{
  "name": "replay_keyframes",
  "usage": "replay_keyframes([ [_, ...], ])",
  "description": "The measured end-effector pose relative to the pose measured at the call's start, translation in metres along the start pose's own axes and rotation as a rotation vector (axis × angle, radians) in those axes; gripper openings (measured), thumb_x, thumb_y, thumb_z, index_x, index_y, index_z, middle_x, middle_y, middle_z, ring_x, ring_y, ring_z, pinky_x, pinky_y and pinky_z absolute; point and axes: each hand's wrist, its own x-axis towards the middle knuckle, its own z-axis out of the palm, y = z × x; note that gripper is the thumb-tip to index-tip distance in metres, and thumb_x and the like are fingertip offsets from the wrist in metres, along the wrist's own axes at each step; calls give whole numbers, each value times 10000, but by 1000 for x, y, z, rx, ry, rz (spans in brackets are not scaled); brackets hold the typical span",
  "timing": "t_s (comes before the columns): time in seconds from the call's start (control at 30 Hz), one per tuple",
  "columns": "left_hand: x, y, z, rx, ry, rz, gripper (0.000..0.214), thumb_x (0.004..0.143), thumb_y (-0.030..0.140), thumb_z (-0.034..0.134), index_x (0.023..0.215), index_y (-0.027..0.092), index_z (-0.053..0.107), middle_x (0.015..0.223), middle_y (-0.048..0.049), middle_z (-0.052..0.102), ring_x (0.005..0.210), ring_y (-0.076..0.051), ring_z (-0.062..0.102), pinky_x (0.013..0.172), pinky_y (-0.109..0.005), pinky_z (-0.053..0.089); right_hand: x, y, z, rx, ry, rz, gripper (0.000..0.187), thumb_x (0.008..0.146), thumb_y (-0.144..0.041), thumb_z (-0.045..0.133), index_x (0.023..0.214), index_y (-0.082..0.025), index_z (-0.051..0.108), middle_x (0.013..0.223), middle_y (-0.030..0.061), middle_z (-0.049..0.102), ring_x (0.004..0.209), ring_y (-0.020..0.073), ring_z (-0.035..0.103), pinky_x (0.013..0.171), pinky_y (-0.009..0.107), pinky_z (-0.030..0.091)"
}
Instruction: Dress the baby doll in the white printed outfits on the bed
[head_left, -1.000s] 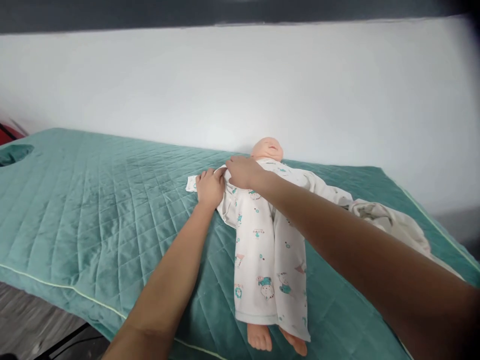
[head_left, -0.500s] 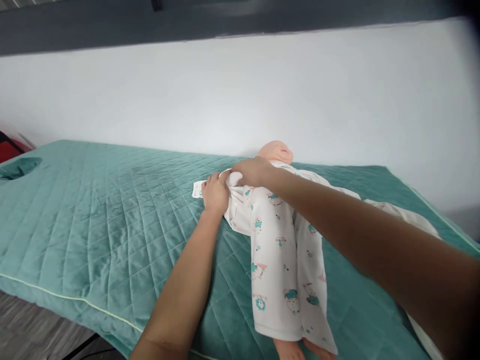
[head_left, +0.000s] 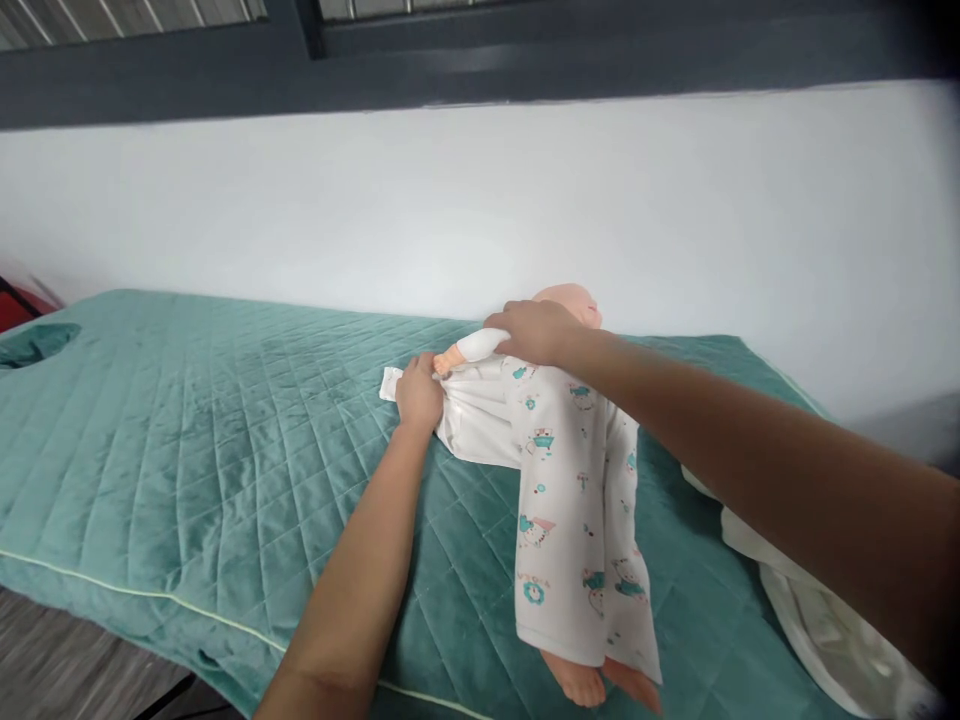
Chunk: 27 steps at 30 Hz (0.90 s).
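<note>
A baby doll (head_left: 571,302) lies on its back on a teal quilted mattress (head_left: 187,420), dressed in a white printed sleepsuit (head_left: 570,470). Its bare feet (head_left: 592,682) stick out near the front edge. My right hand (head_left: 534,332) is closed round the doll's near arm, lifting it; a small pink doll hand (head_left: 448,360) pokes out of a white sleeve. My left hand (head_left: 418,392) presses and pinches the loose sleepsuit cloth at the doll's side, where a flat white sleeve end (head_left: 390,383) lies on the mattress.
A crumpled white cloth (head_left: 817,610) lies on the mattress to the doll's right. A face hole (head_left: 34,343) is cut in the mattress at far left. A white wall runs close behind, with a dark window frame (head_left: 315,60) above. Floor shows at lower left.
My right hand has raised the doll's near arm, and its pink hand now shows out of the sleeve. My left hand stayed on the cloth. The view shifted up and left.
</note>
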Motion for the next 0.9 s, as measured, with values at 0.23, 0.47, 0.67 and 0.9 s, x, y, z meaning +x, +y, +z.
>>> replay_keyframes([
  [0.23,-1,16,-4,270,100,109,342,948,168,449,1267,219,559,1272,-143,623,1239,-326,532,1100,-510,349,14,-26,15,79,-35,-23,254,888,-353,598,1089,-217,675,1060,95,701,831,240,662,664,321,422],
  [0.47,0,21,-2,321,4,263,448,971,165,389,1410,198,471,1353,-145,596,1224,-315,529,1039,-455,390,-8,-29,23,144,85,-87,354,981,-330,490,1287,-198,610,1285,108,659,1200,296,568,890,386,470],
  [0.67,1,12,-3,350,53,205,452,968,137,345,1392,177,497,1339,-164,606,1234,-328,537,1035,-457,394,-58,29,56,541,464,291,398,1018,-369,384,1271,-199,640,1354,99,657,1246,279,572,1041,418,439],
  [0.9,0,7,2,334,78,177,460,922,131,435,1370,183,524,1306,-157,626,1237,-334,559,1088,-498,392,-93,64,127,458,552,505,405,966,-310,427,1272,-191,664,1301,116,684,1214,324,570,1064,484,390],
])
